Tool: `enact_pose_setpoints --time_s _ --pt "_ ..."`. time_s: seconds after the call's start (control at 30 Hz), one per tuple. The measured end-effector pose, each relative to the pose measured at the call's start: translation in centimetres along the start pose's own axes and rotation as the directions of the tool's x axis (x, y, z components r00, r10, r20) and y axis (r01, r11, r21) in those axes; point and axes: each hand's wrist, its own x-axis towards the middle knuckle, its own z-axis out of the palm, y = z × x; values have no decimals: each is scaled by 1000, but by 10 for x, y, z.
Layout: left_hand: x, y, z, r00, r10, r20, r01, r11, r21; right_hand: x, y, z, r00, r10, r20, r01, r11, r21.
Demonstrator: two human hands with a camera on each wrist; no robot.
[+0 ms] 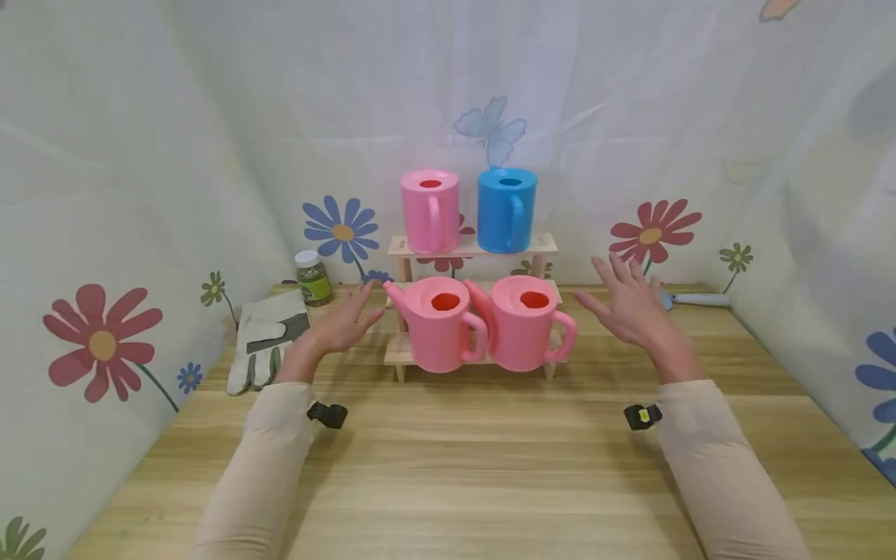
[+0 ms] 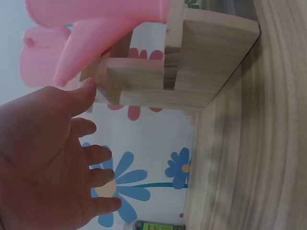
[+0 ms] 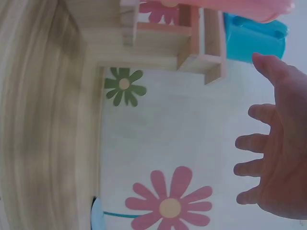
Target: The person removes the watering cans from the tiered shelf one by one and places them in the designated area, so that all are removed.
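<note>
In the head view, my left hand (image 1: 344, 319) and my right hand (image 1: 633, 307) hold nothing; their fingers are spread, left and right of the wooden stand (image 1: 467, 247) in the centre of the frame. In its lower part are the left pink can (image 1: 430, 342) and the right pink can (image 1: 516, 334); above them, the rear pink can (image 1: 418, 222) and the blue can (image 1: 494, 218). The right pink can's spout is very near its neighbour, so moving one could knock the other. All look like smooth plastic cylinders.

In the left wrist view, my thumb, left of centre, is near a spout tip; a careless push could turn that can, I judge. The spout is a narrowing cone; the planks are pale and flat.

In the right wrist view, my fingers at the right edge are apart. A wide swing could shake the stand. The table (image 1: 455, 482) shows streaky wood grain.
</note>
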Motion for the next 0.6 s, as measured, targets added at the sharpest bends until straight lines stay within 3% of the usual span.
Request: enact_pose_setpoints --time_s 0.13,0.23,0.4,0.5,0.6 --pt "3 -2 6 999 27 20 -25 997 -74 -5 -14 -9 998 -48 28 45 994 104" --pt "5 -5 9 999 8 32 -5 994 -105 -9 -24 -16 995 -79 60 66 977 201" --pt "9 -7 11 1000 10 -5 -10 984 -177 -15 -35 -24 987 -133 96 101 954 282" --pt "11 -7 13 998 51 -23 -56 949 -311 -17 -38 -25 980 -157 123 106 933 345" --pt "12 -6 15 997 67 -22 -70 883 -464 -19 -38 -24 973 -180 143 115 919 376"
